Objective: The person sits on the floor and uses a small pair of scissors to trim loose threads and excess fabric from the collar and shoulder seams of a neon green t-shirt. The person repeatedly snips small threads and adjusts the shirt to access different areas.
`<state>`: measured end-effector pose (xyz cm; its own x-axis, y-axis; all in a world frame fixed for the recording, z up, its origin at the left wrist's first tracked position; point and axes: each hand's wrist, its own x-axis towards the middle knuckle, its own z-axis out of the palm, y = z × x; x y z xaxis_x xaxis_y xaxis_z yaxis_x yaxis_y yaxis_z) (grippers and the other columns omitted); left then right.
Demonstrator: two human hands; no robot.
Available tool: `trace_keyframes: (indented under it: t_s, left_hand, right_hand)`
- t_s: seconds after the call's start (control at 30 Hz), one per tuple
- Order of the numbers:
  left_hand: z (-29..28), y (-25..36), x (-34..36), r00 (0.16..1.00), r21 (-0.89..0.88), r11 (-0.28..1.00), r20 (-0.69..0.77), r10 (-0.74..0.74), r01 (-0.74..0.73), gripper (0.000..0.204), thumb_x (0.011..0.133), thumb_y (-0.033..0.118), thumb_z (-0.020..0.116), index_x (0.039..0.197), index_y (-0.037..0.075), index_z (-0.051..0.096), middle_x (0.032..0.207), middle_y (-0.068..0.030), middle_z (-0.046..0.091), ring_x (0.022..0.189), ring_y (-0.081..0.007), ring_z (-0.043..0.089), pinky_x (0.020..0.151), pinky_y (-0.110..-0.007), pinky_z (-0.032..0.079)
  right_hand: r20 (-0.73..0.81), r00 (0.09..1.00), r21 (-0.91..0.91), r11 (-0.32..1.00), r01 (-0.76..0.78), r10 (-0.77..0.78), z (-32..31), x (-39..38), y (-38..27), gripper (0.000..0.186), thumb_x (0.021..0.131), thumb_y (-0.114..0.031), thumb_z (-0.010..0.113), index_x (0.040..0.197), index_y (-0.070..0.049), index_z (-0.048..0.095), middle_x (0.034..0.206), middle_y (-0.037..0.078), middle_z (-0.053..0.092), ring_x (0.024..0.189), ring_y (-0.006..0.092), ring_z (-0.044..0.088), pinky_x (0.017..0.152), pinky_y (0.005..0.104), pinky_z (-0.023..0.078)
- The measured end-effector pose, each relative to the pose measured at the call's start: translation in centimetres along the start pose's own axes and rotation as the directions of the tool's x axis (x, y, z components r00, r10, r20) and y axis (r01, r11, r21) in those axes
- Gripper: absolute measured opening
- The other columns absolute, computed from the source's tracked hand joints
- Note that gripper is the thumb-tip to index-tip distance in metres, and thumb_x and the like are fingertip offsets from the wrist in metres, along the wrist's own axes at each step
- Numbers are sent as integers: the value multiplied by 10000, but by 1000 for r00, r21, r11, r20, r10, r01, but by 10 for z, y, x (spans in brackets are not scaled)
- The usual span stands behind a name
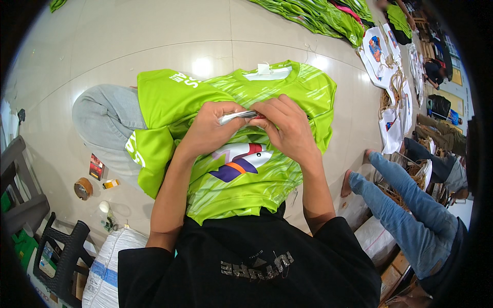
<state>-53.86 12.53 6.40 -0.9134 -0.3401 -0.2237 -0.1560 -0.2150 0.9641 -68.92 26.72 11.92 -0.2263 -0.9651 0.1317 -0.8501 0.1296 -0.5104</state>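
Observation:
A lime-green jersey (313, 97) with pale streaks is spread across my lap, its collar away from me and a bird-like print on its front. My left hand (213, 126) is closed round a slim, silvery-white tool (232, 117), whose exact kind is hard to tell. The tool's dark end points toward my right hand (285, 126). Those right fingers are pinched together at that end, just above the jersey, and hide what they grip. A bit of red shows between the hands.
More green garments (318, 18) lie on the tiled floor ahead. White printed bags (382, 56) with brown cords are at the right, near a person in jeans (395, 195). At my left are a tape roll (83, 189), a black plastic chair (64, 254) and a white sack (115, 267).

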Motion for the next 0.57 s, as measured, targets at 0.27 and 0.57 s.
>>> trace_keyframes:
  t_s: [0.27,0.57]
  left_hand:
    - [-3,-1,0,1000,38,999,24,3,-4,102,939,87,705,970,-4,738,751,65,600,688,-15,465,577,-217,372]
    - [-2,-5,1,998,-72,996,-11,-58,57,180,963,172,724,1020,1,736,833,29,674,741,-30,535,640,-217,432]
  right_hand:
    - [9,1000,21,999,-29,29,0,-4,1,293,822,-143,775,1077,-42,673,856,80,607,787,285,565,684,395,466]
    - [-60,874,441,798,-410,482,1,-13,-1,322,948,-196,732,1206,-31,633,1104,147,697,975,253,679,882,374,541]
